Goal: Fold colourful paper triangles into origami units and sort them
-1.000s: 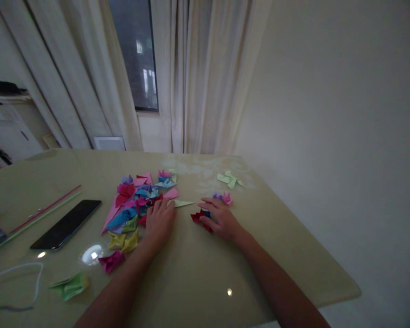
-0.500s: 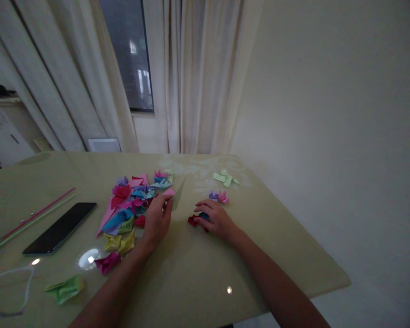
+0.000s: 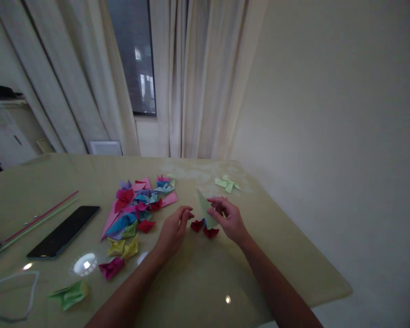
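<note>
My right hand [image 3: 229, 219] pinches a pale green sheet of paper [image 3: 204, 209], which stands tilted above the table. Left of it, my left hand [image 3: 173, 230] is loosely curled, its fingertips slightly apart, and I see nothing in it. Between and below the hands lie two small red folded papers [image 3: 211, 233], with a bit of blue paper [image 3: 204, 222] partly hidden by the green sheet. Beyond my left hand spreads a heap of colourful origami pieces [image 3: 136, 209]. Behind my right fingers, a pink paper piece [image 3: 223, 197] is mostly covered.
A pale green folded piece [image 3: 227, 183] lies at the back right. On the left are a black phone [image 3: 64, 231], a pink stick [image 3: 48, 213] and a light green stick [image 3: 37, 225]. Yellow, magenta and green folded papers sit nearer. A wall [image 3: 314, 150] borders the table's right side.
The pale green sheet has passed from my left hand to my right. My left hand has moved right, away from the heap. My right hand has lifted off the red and blue pieces.
</note>
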The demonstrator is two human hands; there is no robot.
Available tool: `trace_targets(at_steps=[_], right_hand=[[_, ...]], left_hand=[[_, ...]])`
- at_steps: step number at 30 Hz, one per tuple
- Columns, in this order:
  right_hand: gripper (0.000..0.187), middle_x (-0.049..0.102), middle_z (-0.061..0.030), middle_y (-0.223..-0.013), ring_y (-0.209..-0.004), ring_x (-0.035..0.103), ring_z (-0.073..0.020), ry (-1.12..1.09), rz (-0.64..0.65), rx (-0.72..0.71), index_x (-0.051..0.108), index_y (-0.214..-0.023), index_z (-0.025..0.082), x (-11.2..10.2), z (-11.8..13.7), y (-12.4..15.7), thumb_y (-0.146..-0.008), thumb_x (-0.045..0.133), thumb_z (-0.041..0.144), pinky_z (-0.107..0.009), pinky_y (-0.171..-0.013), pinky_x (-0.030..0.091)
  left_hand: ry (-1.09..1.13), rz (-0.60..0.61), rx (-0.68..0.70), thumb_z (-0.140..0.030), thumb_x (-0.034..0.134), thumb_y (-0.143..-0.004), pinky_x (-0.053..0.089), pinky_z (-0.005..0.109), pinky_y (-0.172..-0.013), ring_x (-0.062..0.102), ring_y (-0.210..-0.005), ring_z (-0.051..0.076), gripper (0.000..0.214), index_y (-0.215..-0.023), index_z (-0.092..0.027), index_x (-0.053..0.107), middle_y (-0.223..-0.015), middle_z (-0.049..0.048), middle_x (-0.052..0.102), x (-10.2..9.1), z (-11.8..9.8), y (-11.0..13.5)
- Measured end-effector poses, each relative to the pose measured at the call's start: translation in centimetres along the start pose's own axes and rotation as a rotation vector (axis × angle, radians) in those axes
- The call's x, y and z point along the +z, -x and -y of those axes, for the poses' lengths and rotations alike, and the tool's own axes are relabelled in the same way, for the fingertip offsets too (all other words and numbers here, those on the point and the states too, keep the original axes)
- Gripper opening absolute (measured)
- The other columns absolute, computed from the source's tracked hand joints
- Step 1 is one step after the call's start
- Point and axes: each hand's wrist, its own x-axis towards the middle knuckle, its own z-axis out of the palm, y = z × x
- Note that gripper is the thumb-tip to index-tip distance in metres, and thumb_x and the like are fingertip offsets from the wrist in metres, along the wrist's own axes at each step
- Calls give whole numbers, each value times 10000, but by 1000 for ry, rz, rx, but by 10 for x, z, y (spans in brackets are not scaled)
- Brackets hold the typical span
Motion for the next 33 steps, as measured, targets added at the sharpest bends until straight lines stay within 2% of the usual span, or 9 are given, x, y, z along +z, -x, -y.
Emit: trace_targets(at_steps=[3,6,10,14,18,21,25,29,33], right_hand=[[377,711,-45,-885,-730,630,-164,44,-127,61,768,-1199,200,-12,18,18,-892,793,418,-272,-657,524],[380,714,-50,-882,-744,664,-177,10,-243,139,749,-1171,200,-16,24,61,-871,824,421,-276,-672,565],[589,720,-45,-872,-694,705,-197,-95,-455,319,642,-1277,203,-4,13,124,-807,879,468,-280,-603,586],[635,723,-46,-845,-663,708,-207,-115,-533,405,638,-1246,178,10,1,150,-782,875,541,-285,-568,577],[327,716,-57,-833,-707,682,-196,100,-551,269,720,-1042,170,12,10,147,-938,730,481,-299,-641,574],[196,711,-82,-924,-808,662,-211,485,-604,-28,759,-1098,196,15,22,149,-1021,626,318,-327,-707,557],[259,700,-83,-945,-887,638,-229,882,-347,-305,768,-1181,237,30,33,155,-1031,571,160,-367,-802,528],[165,711,-71,-942,-863,633,-233,952,-61,-323,755,-1129,222,40,37,154,-1030,623,235,-371,-785,517],[201,714,-77,-987,-924,647,-231,844,-249,-224,727,-1155,211,34,34,153,-1054,553,209,-372,-840,522]], left_hand=[[-516,-63,-21,-264,459,-1022,476,519,-1105,635,-1308,337,359,-1293,-160,670,-1355,191,713,-13,28,-7],[-803,-32,-31,-244,484,-1008,373,577,-1187,537,-1411,377,426,-1390,-136,641,-1442,212,652,-17,44,-7],[-863,116,-1,-100,431,-986,409,483,-1142,637,-1234,305,420,-1309,-168,690,-1257,164,709,-13,41,-8],[-768,256,-33,-161,419,-1028,500,378,-966,651,-1132,281,328,-1143,-166,727,-1226,149,674,-14,34,-13],[-650,262,-88,-245,459,-1056,466,358,-1034,631,-1195,279,329,-1280,-138,675,-1268,162,678,-19,35,-15],[-640,262,-108,-238,470,-1055,483,334,-980,671,-1132,264,343,-1327,-133,650,-1214,162,711,-23,35,-13],[-664,274,-80,-205,450,-1049,498,352,-922,681,-1096,283,302,-1192,-134,706,-1127,169,724,-26,27,-9],[-701,266,-55,-108,407,-1017,491,389,-954,649,-1148,306,348,-1200,-117,704,-1170,187,707,-25,18,-6],[-712,257,-64,-208,460,-1036,470,400,-1005,641,-1129,308,300,-1117,-86,722,-1168,206,699,-24,19,-7]])
